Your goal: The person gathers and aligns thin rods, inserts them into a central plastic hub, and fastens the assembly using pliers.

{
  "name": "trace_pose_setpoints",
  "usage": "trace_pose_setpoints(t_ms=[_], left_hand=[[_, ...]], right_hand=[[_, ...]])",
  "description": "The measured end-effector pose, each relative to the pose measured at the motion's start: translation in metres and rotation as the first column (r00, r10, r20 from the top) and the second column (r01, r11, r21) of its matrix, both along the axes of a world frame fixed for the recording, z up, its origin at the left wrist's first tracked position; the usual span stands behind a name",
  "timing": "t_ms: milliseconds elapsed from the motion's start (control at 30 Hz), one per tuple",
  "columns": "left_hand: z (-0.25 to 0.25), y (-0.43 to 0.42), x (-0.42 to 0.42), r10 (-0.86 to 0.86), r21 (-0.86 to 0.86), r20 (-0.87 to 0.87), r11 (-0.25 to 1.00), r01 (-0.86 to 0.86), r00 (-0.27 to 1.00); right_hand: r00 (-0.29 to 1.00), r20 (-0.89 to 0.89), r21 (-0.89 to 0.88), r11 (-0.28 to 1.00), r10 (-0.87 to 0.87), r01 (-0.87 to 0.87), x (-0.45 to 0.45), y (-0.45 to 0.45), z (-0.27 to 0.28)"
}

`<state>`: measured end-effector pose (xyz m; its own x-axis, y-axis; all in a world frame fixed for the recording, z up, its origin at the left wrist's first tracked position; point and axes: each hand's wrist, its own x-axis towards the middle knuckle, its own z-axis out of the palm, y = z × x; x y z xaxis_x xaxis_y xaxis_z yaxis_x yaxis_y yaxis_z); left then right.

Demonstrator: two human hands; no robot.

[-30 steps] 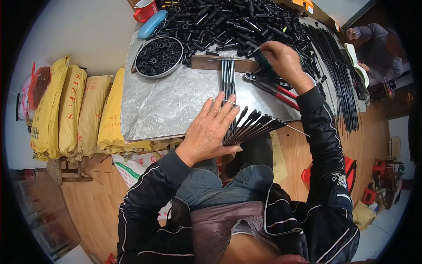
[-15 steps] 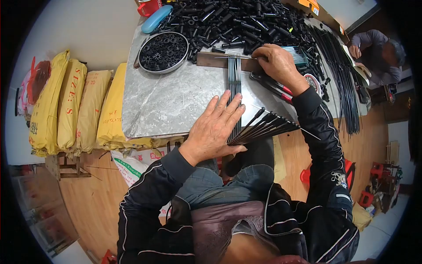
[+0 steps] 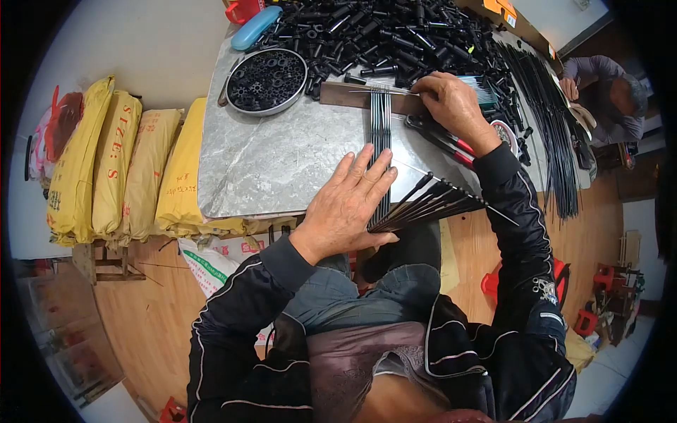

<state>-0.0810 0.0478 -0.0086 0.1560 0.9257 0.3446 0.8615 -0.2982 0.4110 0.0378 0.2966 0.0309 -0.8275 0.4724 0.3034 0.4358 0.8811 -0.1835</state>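
My left hand (image 3: 347,201) lies with fingers spread over a row of slender black rods, which look like umbrella ribs (image 3: 381,130). Their far ends rest across a brown wooden bar (image 3: 345,94). Below, the folded-back rods fan out to the right of my left hand, beyond the table edge, their tips joined along a thin wire (image 3: 501,211). At the bar's right end, my right hand (image 3: 455,106) has its thumb and fingers closed on a thin metal rod (image 3: 402,91) lying across the rib ends. Red-handled pliers (image 3: 441,141) lie just below my right hand.
A round pan (image 3: 305,83) of small black ring parts stands left. Black plastic parts (image 3: 381,35) heap at the back beside a blue case (image 3: 255,27). Long black rods (image 3: 553,134) overhang the right edge. Yellow sacks (image 3: 116,162) stand left. Another person (image 3: 610,95) sits at right.
The view has shifted slightly. My right hand has moved a little to the right and the thin rod's angle looks slightly different. My left hand stays flat on the ribs.
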Motion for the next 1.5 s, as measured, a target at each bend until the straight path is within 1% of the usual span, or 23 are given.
trace_pose_setpoints(t_ms=[233,733,833,900,1000,1133,1233,1300,1433,1500], left_hand=[[-0.001,0.0,0.0,0.002,0.006,0.014,1.0,-0.002,1.0],[-0.002,0.0,0.0,0.003,0.004,0.0,1.0,-0.003,1.0],[-0.001,0.0,0.0,0.003,0.007,0.007,1.0,-0.003,1.0],[-0.001,0.0,-0.001,-0.001,0.002,-0.005,1.0,0.001,1.0],[-0.003,0.0,0.0,0.009,0.006,-0.015,1.0,-0.009,1.0],[-0.001,0.0,-0.001,0.001,0.0,-0.021,1.0,-0.001,1.0],[-0.002,0.0,-0.001,0.006,0.006,-0.03,1.0,-0.006,1.0],[-0.002,0.0,-0.001,0.0,0.001,-0.031,1.0,0.0,1.0],[-0.002,0.0,-0.001,-0.003,0.01,-0.022,1.0,0.003,1.0],[-0.002,0.0,-0.001,-0.006,0.007,-0.027,1.0,0.006,1.0]], right_hand=[[1.0,0.006,0.007,1.0,0.004,-0.004,-0.001,-0.002,0.001],[0.999,-0.04,-0.023,0.999,0.033,-0.034,-0.008,-0.001,-0.002],[0.999,-0.014,0.01,0.999,0.046,-0.046,-0.014,0.004,0.0],[0.993,-0.011,0.0,0.993,0.116,-0.116,-0.018,0.012,-0.003],[0.988,-0.015,-0.023,0.988,0.155,-0.155,-0.022,0.013,-0.005],[0.988,-0.015,-0.016,0.988,0.154,-0.155,-0.024,0.013,-0.006],[0.985,-0.02,-0.053,0.984,0.169,-0.17,-0.026,0.01,-0.004],[0.99,0.053,-0.051,0.991,0.13,-0.127,-0.027,0.007,-0.002],[0.988,0.016,-0.044,0.987,0.154,-0.153,-0.031,0.008,-0.003],[0.989,0.001,-0.098,0.984,0.149,-0.148,-0.035,0.007,-0.006]])
